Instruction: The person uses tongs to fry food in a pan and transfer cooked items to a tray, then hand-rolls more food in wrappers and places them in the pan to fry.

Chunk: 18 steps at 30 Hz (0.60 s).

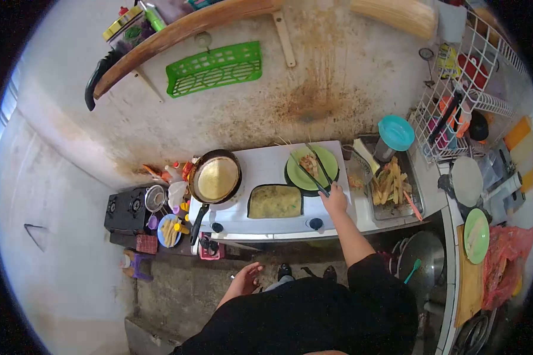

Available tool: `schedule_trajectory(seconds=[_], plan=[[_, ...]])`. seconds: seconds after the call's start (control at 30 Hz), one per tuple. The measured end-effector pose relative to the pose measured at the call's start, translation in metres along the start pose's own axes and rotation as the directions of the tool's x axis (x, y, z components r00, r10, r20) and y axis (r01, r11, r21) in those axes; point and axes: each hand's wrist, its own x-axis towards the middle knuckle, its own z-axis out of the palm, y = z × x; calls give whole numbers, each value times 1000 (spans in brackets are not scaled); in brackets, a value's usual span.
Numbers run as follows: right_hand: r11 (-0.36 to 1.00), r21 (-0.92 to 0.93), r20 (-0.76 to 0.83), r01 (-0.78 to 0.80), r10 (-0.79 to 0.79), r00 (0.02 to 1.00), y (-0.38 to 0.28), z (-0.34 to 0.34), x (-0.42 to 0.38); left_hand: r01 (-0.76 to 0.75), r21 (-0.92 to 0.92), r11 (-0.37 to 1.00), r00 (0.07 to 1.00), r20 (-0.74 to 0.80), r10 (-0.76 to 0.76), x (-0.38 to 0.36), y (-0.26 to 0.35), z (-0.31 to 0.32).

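My right hand (336,200) grips black tongs (317,184), whose two arms reach over a green plate (330,158) on the right side of the white stove (260,168). Between the tong arms lies a small heap of shredded, light-brown food (308,163). My left hand (247,280) hangs low in front of the stove, fingers loosely bent and apart, with nothing seen in it. On the left burner rests a frying pan (238,184) with a round, pale yellow sheet of batter or egg (216,178) inside.
Right of the stove, a metal tray (391,210) holds fried strips (389,184) and a turquoise-lidded container (395,133). A blue plate of pale rolls (169,230) stands at left. A wok (420,260) sits below right. Another green plate (476,236) lies on the side counter.
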Motion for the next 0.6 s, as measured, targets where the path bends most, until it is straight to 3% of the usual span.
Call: schedule_trajectory(seconds=[0.1, 0.33, 0.47, 0.5, 0.6], plan=[[1000, -25, 1, -11, 11, 1000, -4, 14, 6, 22, -10, 1000, 999, -34, -22, 4, 23, -7], [994, -79, -118, -71, 61, 991, -20, 15, -1, 59, 111, 992, 991, 113, -71, 45, 51, -22], [981, -161, -67, -109, 99, 993, -28, 6, -2, 73, 187, 980, 974, 198, -110, 63, 57, -5], [980, -149, 107, -133, 150, 983, -32, -6, -2, 93, 226, 970, 971, 196, -139, 63, 64, 9], [995, -95, -137, -22, 9, 991, -26, -5, -16, 120, 266, 957, 952, 241, -187, 82, 65, 35]])
